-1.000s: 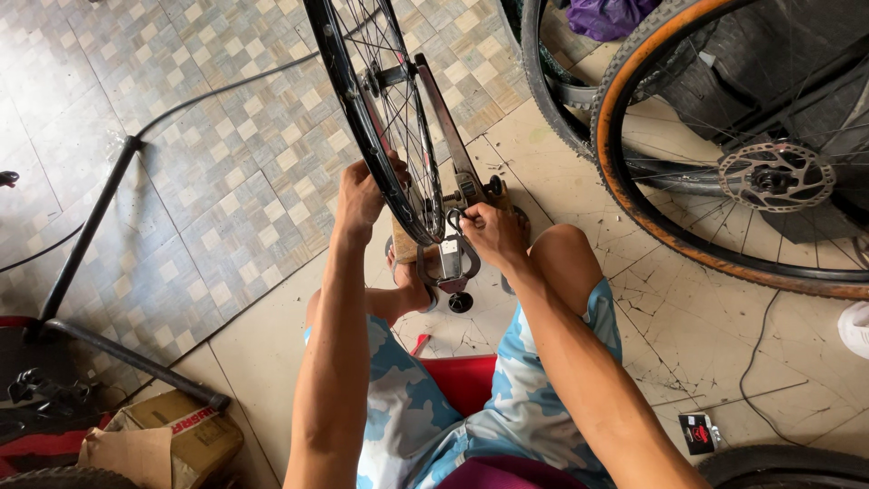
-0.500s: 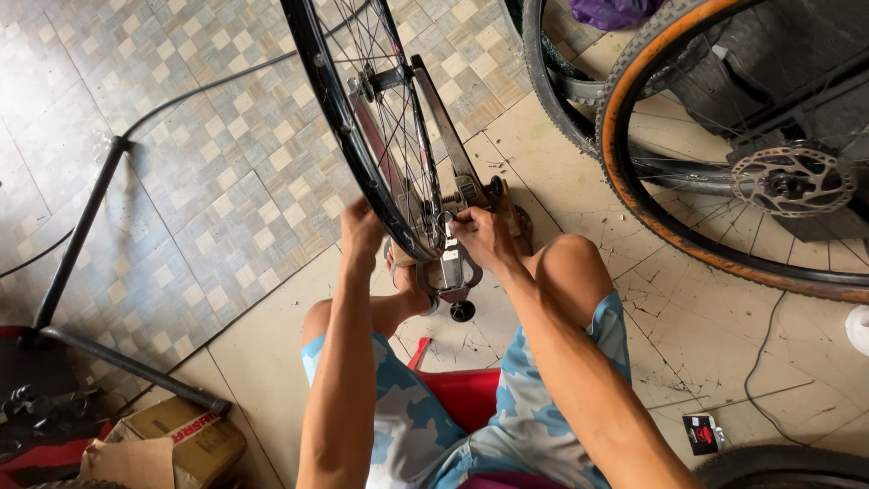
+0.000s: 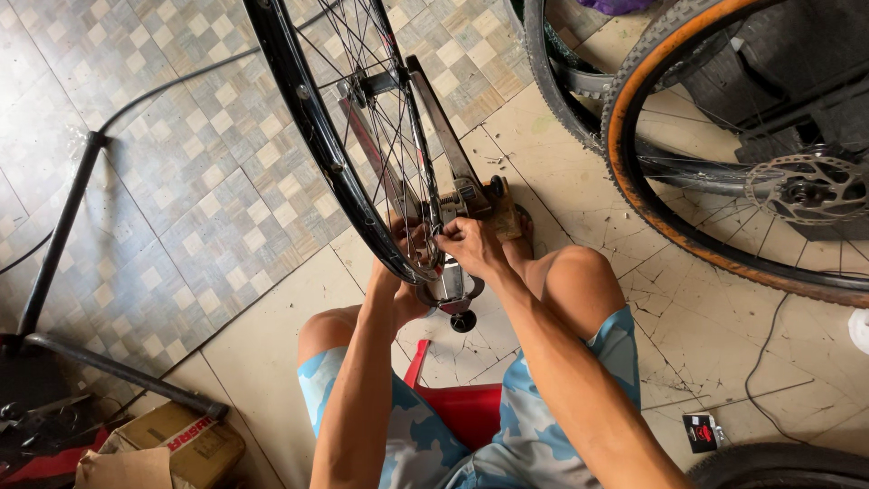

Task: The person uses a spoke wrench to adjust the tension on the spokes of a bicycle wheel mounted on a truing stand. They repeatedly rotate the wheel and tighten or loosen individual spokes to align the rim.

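A bare black bicycle rim (image 3: 312, 118) with thin spokes stands upright in a truing stand (image 3: 450, 156) on the tiled floor between my knees. My left hand (image 3: 396, 263) reaches around the lowest part of the rim and grips it; the rim partly hides its fingers. My right hand (image 3: 471, 244) is on the other side of the rim, fingers pinched on a spoke where it meets the rim. Whether a small tool is between the fingers cannot be seen. The stand's black knob (image 3: 463, 321) sits just below both hands.
A second wheel with a tan-walled tyre (image 3: 634, 181) and disc rotor (image 3: 806, 190) stands at the right. A black tube frame (image 3: 54, 235) lies at the left, a cardboard box (image 3: 172, 444) at the bottom left. I sit on a red stool (image 3: 462, 412). A small black packet (image 3: 701, 430) lies by my right leg.
My left hand has slid down the rim toward its lowest point, closer to my right hand. The right hand stays pinched at the spoke by the stand.
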